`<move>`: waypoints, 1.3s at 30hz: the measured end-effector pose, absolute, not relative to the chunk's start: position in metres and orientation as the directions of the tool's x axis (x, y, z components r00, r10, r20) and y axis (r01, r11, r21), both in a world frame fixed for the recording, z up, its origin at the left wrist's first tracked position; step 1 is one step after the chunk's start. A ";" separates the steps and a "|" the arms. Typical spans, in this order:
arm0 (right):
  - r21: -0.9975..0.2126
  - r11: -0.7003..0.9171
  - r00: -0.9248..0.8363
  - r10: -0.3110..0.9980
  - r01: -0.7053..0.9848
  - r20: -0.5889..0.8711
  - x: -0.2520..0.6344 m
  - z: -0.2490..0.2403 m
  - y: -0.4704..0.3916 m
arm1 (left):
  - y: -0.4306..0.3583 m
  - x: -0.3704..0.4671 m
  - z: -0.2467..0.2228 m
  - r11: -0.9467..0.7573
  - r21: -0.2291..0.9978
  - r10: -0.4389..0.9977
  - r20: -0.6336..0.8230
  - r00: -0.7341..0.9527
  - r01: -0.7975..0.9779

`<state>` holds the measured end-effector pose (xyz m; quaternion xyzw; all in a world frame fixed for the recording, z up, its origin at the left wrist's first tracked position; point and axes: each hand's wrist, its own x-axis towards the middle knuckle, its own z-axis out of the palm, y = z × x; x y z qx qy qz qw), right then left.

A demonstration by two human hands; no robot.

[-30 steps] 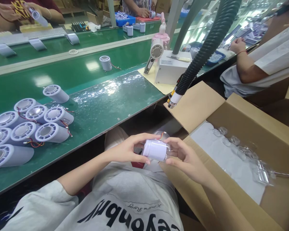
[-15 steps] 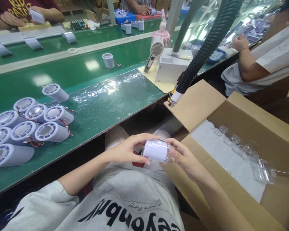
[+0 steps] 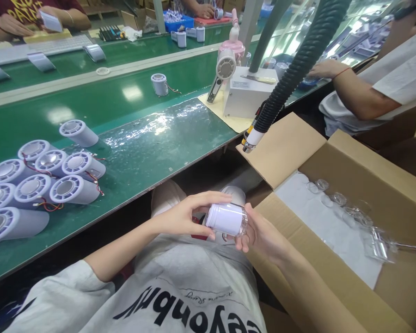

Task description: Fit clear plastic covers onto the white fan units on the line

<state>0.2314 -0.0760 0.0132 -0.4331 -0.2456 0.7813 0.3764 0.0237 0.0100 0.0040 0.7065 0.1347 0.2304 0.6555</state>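
A green desk (image 3: 152, 155) stands ahead of the hands (image 3: 180, 216), its near edge running obliquely from near left to far right. Surface glossy, with rippled glare. Beyond it, a smooth green strip (image 3: 125, 114) shows two soft patches of reflected light. A pale rail (image 3: 65, 81) runs lengthwise past the strip, with a further green surface (image 3: 135, 53) on its far side. A broad grey post (image 3: 251, 21) rises ahead and slightly right of the hands; a narrower post (image 3: 159, 16) stands farther off, ahead and left. Cardboard (image 3: 133, 18) is noted behind the latter. Space beneath the desk is dark; floor details there are indistinct.
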 end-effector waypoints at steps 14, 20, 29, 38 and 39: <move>-0.924 -0.372 -0.251 0.906 -0.084 -0.342 0.232 0.002 -0.085 | -0.002 0.024 0.022 0.129 0.991 0.548 -0.103 0.830 0.038; -0.628 0.620 -0.318 0.783 0.471 0.535 0.244 0.000 -0.087 | -0.003 0.022 0.021 0.346 0.938 0.506 -0.207 0.838 0.022; -1.000 -0.008 -0.191 0.982 -0.006 -0.007 0.243 0.006 -0.091 | -0.001 0.018 0.019 0.301 0.953 0.433 -0.179 0.884 0.046; -0.991 0.075 -0.160 0.985 0.113 0.056 0.243 0.005 -0.094 | -0.006 0.021 0.009 0.349 0.936 0.440 -0.211 0.873 0.050; -0.979 0.132 -0.159 0.981 0.158 0.107 0.244 0.003 -0.095 | -0.006 0.021 0.009 0.377 0.926 0.441 -0.205 0.874 0.027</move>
